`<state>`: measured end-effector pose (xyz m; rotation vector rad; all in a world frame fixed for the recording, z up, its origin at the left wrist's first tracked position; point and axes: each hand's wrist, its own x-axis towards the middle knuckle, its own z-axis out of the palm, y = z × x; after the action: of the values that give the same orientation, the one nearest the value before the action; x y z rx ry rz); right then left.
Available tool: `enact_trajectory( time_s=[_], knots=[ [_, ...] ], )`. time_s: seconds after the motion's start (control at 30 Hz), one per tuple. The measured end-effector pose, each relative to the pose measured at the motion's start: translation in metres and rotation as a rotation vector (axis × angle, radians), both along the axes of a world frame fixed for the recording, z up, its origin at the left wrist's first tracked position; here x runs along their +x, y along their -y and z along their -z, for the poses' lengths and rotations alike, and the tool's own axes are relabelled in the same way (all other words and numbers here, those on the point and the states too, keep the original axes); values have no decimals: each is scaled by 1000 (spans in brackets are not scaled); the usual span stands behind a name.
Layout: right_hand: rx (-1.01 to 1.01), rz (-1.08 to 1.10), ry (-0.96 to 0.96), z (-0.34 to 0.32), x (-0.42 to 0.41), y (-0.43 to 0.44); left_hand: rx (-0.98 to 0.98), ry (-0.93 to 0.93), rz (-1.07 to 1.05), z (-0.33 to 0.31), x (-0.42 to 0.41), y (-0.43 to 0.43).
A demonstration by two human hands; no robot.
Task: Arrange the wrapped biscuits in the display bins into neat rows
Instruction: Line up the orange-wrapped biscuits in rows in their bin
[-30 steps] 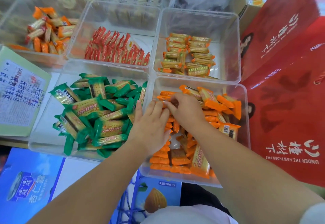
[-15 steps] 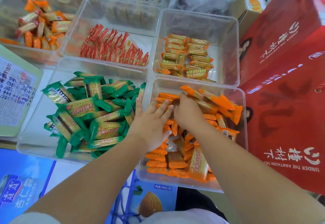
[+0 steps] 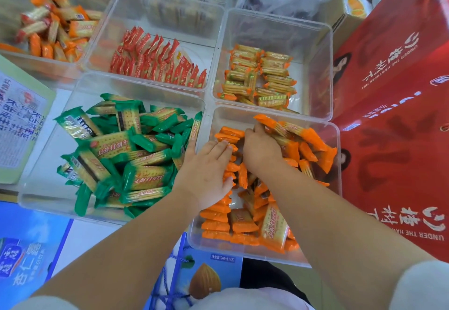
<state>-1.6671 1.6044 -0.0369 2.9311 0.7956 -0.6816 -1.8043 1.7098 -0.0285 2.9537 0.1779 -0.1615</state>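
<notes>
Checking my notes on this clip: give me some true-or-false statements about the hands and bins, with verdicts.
1. The left hand and right hand are both in the orange bin. True.
2. The green packs lie in neat rows. False: they lie in a loose heap.
3. The right hand grips orange packs. True.
4. The left hand holds a green pack. False: its straight fingers rest on orange packs.
5. The bin behind the green packs is empty. False: it holds red packs in rows.
</notes>
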Motion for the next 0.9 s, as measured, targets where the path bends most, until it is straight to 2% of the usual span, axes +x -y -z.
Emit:
enact_trajectory(
  time_s=[0.23,0.37,0.47,0.6,0.73,0.8,0.9],
  knots=[
    [-24,-104,105,-3,11,-2,-42,21,-18,-3,-1,-1],
    [32,-109,154,-6,13,-2,-35,5,-25,-3,0,0],
    [180,-67,163,-3,14,2,-40,13,-30,-4,0,-1],
    [479,-31,166,-4,5,7,-35,17,-26,-4,0,-1],
    [703,-82,323,-12,0,5,-13,17,-4,-4,0,-1],
    [773,-46,320,-15,0,0,9,-12,6,-4,1,-1],
    [763,26,263,-20,4,-10,36,-52,8,-2,2,0]
  ],
)
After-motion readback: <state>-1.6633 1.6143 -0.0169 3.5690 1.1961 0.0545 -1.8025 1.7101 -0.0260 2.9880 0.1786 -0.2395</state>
